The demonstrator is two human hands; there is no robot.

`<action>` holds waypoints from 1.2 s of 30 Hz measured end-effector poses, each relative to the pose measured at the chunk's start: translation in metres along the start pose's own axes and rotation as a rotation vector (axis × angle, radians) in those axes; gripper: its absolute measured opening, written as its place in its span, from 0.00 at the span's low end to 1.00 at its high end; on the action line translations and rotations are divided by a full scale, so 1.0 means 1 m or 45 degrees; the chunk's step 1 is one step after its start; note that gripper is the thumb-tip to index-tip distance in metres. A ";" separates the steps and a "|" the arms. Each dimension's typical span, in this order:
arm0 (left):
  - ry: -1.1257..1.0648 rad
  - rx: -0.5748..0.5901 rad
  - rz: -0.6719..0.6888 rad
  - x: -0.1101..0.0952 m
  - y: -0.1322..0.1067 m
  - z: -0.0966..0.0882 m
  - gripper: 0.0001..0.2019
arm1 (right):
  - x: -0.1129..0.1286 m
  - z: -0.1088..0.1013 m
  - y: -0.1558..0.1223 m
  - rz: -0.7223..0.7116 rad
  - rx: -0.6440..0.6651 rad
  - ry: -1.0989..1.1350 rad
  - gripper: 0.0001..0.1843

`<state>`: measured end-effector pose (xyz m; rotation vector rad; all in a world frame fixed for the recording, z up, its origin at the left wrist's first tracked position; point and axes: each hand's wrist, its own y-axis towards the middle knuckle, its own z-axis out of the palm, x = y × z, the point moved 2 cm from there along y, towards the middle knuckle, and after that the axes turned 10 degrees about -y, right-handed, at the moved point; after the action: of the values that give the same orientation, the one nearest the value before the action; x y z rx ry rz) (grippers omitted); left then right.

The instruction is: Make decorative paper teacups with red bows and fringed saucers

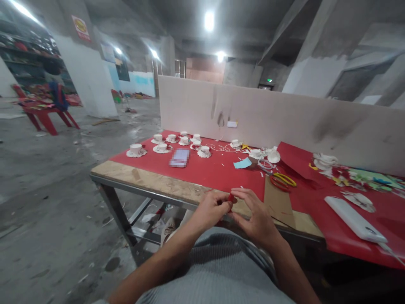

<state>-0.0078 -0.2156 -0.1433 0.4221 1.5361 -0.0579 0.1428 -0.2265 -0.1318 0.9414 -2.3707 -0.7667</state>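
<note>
My left hand [212, 208] and my right hand [255, 215] meet at the table's near edge, both pinching a small red piece [230, 197] between their fingertips. The fingers of each hand are curled around it. Just beyond them lies the red sheet [215, 171] that covers the wooden tabletop [148, 179]. Red-and-yellow scissors [283, 180] lie to the right of my hands.
Several small white paper cups on doilies [136, 150] stand at the table's far left. A white phone-like slab [354, 218] lies at right, with paper scraps [363, 177] behind it. A tall board [284, 118] backs the table. Red chairs [47, 112] stand far left.
</note>
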 end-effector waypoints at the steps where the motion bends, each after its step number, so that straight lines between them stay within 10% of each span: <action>1: -0.018 -0.003 -0.022 0.001 0.000 0.000 0.09 | 0.000 0.001 0.000 -0.006 -0.001 -0.012 0.22; 28: 0.186 -0.080 0.004 0.003 0.004 0.000 0.11 | -0.003 0.011 -0.012 0.018 -0.354 -0.067 0.12; 36: 0.236 -0.019 0.015 0.003 0.001 0.001 0.10 | -0.008 0.011 -0.009 0.189 -0.190 0.193 0.06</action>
<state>-0.0066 -0.2137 -0.1459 0.4340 1.7150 0.0017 0.1449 -0.2226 -0.1475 0.7265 -2.1910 -0.7737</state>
